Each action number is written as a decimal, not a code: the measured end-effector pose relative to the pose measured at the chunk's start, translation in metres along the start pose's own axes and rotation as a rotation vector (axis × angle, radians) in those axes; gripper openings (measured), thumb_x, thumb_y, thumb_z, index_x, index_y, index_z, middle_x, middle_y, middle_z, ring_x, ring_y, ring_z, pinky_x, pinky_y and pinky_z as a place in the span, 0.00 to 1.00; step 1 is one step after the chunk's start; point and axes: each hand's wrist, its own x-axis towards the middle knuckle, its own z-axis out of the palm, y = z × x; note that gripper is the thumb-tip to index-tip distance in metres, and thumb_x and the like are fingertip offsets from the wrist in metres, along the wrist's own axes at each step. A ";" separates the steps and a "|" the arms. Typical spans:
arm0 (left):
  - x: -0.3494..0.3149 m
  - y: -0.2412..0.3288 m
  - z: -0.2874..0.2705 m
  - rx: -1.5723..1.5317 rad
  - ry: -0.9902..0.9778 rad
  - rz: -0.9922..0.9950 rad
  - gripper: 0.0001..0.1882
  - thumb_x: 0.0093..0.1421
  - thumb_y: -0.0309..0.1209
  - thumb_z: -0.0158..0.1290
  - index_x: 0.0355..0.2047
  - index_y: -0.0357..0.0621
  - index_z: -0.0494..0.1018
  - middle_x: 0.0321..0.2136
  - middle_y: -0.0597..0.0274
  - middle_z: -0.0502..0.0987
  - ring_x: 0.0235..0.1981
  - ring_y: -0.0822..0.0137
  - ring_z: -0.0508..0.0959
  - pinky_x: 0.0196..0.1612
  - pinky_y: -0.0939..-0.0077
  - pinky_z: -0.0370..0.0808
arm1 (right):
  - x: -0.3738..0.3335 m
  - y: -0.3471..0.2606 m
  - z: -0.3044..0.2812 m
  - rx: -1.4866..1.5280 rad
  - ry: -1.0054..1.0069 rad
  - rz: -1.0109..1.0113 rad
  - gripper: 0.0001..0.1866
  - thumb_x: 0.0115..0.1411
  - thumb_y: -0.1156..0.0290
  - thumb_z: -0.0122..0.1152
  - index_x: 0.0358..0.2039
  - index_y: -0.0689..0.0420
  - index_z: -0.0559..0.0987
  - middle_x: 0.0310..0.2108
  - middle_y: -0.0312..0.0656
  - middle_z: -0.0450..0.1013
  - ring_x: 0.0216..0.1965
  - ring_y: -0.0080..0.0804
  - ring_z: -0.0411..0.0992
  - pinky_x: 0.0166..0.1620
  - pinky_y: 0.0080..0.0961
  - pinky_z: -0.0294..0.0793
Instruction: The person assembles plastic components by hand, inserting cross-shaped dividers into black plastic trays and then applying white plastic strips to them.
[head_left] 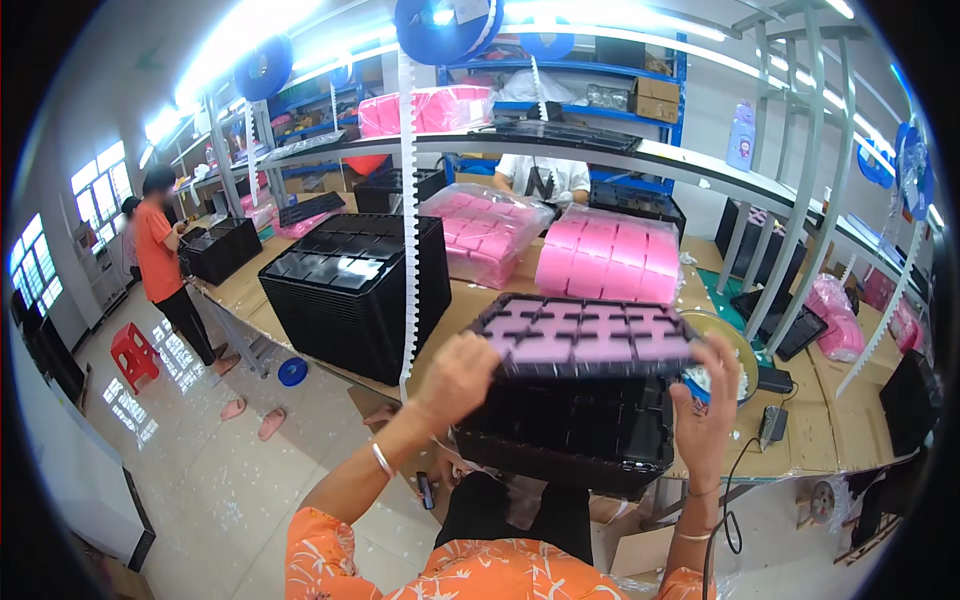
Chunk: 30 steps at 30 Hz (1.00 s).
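Note:
A black tray with pink sheet showing through its grid (pixel 600 347) is raised and tilted above a stack of black trays (pixel 565 470) in front of me. My left hand (pixel 455 385) is closed on the tray's left edge. At its right end, my right hand (pixel 708 395) grips the corner, with the fingers behind and the thumb toward me. The tray looks slightly blurred. Just beyond the right hand stands a yellowish bowl (pixel 738 345) with small white pieces in it.
A tall stack of black trays (pixel 350 290) stands left on the cardboard-covered table (pixel 810 430). Pink sheets in clear plastic (pixel 610 255) lie behind. A white toothed strip (pixel 407 200) hangs from a blue reel (pixel 445 25). A cable (pixel 735 470) runs at right. Other people work beyond.

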 end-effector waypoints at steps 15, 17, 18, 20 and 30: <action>-0.089 -0.131 -0.157 -0.044 1.147 -0.934 0.37 0.70 0.52 0.44 0.60 0.23 0.62 0.57 0.39 0.68 0.56 0.56 0.69 0.63 0.67 0.60 | 0.017 0.026 0.034 0.231 0.048 0.225 0.07 0.57 0.85 0.57 0.34 0.61 0.79 0.53 0.47 0.71 0.55 0.42 0.71 0.56 0.33 0.70; -0.090 -0.168 -0.146 -0.222 1.139 -0.946 0.33 0.70 0.50 0.43 0.50 0.22 0.68 0.48 0.43 0.74 0.48 0.56 0.73 0.57 0.65 0.66 | 0.031 0.027 0.047 0.254 -0.013 0.113 0.06 0.57 0.84 0.59 0.34 0.60 0.79 0.51 0.47 0.72 0.53 0.41 0.72 0.55 0.33 0.70; -0.094 -0.186 -0.144 -0.132 1.077 -1.055 0.31 0.71 0.49 0.43 0.44 0.22 0.69 0.42 0.47 0.75 0.43 0.58 0.74 0.53 0.65 0.69 | 0.039 0.026 0.054 0.274 -0.014 0.096 0.06 0.57 0.83 0.59 0.34 0.60 0.80 0.51 0.47 0.73 0.52 0.41 0.72 0.55 0.32 0.70; -0.110 -0.232 -0.121 0.057 0.975 -1.177 0.28 0.71 0.47 0.42 0.37 0.25 0.69 0.33 0.52 0.75 0.34 0.61 0.75 0.42 0.66 0.73 | 0.054 0.032 0.059 0.288 -0.027 0.088 0.06 0.57 0.83 0.60 0.34 0.60 0.80 0.51 0.47 0.73 0.52 0.41 0.72 0.55 0.33 0.70; -0.074 -0.198 -0.043 0.215 0.545 -1.360 0.46 0.59 0.47 0.54 0.62 0.21 0.49 0.63 0.30 0.54 0.65 0.41 0.56 0.64 0.49 0.58 | 0.095 0.139 0.012 0.562 -0.088 0.289 0.06 0.63 0.80 0.56 0.39 0.63 0.80 0.47 0.40 0.75 0.44 0.22 0.73 0.49 0.19 0.72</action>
